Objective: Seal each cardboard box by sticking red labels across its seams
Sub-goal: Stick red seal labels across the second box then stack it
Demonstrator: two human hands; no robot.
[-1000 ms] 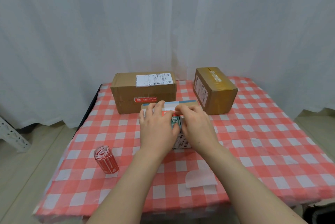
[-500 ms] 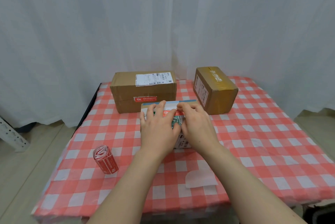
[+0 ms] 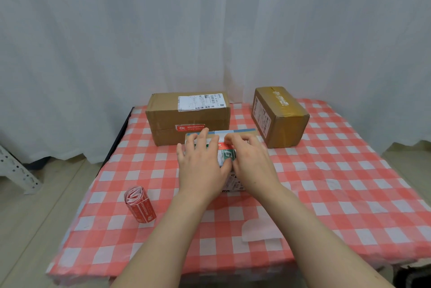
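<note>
A small printed box stands in the middle of the table, mostly hidden under both hands. My left hand lies flat on its top with fingers spread. My right hand rests beside it, fingertips pressing a red label on the box top. Behind stands a wide cardboard box with a red label across its front seam. A smaller taped cardboard box sits at the back right. A roll of red labels lies at the front left.
A white piece of backing paper lies on the red checked tablecloth near my right forearm. White curtains hang behind the table. A metal rack leg stands on the floor to the left.
My fingers have shifted slightly along the box top, the left fingers spreading further across the label. The boxes and roll have not moved.
</note>
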